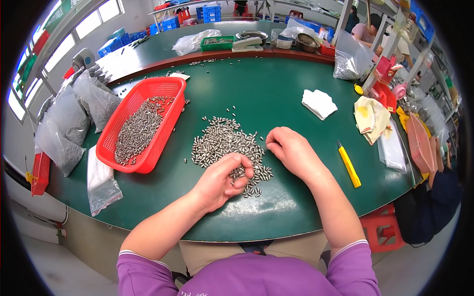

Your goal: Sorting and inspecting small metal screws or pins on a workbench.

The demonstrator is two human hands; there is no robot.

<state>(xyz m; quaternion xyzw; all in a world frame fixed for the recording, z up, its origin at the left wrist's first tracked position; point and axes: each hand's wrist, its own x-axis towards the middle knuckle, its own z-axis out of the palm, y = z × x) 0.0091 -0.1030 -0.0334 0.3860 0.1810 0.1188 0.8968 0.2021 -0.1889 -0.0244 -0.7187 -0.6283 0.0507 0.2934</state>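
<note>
A loose pile of small silvery metal pieces (222, 140), short and pointed like bullets, lies on the green table in front of me. My left hand (224, 178) is over the pile's near edge with its fingers curled inward; whatever may be inside them is hidden. At the pile's right edge my right hand (291, 148) is closed, thumb and fingertips drawn together. I cannot make out anything between those fingertips. Left of the pile, a red perforated basket (178, 106) holds many more of the same pieces.
Filled clear bags (64, 126) stand at the left, near flat plastic bags (102, 180). To the right are a folded white paper (319, 103), a yellow cutter knife (349, 165) and a stained cloth (370, 117). A green tray (217, 43) sits at the back. Another person (437, 192) is at the right.
</note>
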